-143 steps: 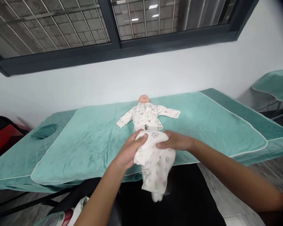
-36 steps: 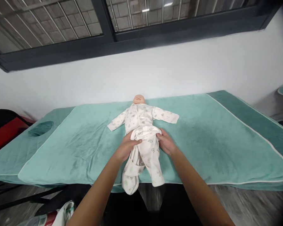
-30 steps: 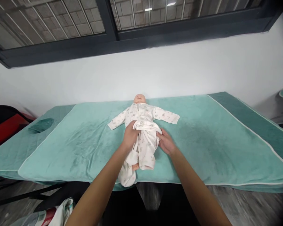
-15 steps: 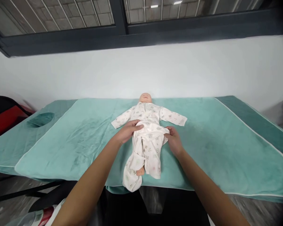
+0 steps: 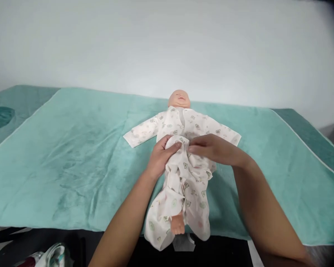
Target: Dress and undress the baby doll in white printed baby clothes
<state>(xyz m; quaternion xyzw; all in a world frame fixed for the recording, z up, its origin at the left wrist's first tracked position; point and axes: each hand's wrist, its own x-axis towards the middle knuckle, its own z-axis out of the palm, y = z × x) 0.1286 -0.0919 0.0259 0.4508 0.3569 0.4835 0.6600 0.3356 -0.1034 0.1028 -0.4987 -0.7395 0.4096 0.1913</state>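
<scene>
A baby doll (image 5: 179, 98) lies on its back, head toward the wall, in a white patterned top (image 5: 196, 122) with its sleeves spread out. White patterned baby trousers (image 5: 196, 193) cover its legs, and one bare foot (image 5: 177, 224) shows beside a loose trouser leg. At the doll's waist, my left hand (image 5: 161, 155) pinches bunched cloth of the trousers between thumb and fingers. My right hand (image 5: 211, 148) reaches across the belly from the right, its fingers closed at the same cloth; the fingertips are partly hidden.
The doll rests on a bed with a green cover (image 5: 80, 159), which has a hole (image 5: 0, 118) at the far left. A white wall (image 5: 156, 48) stands behind. Below the front edge, at lower left, lies a crumpled package (image 5: 54, 256).
The view has moved closer and tilted down. My right hand has shifted from the trousers' right side inward to the middle of the waist. My left hand still grips the cloth.
</scene>
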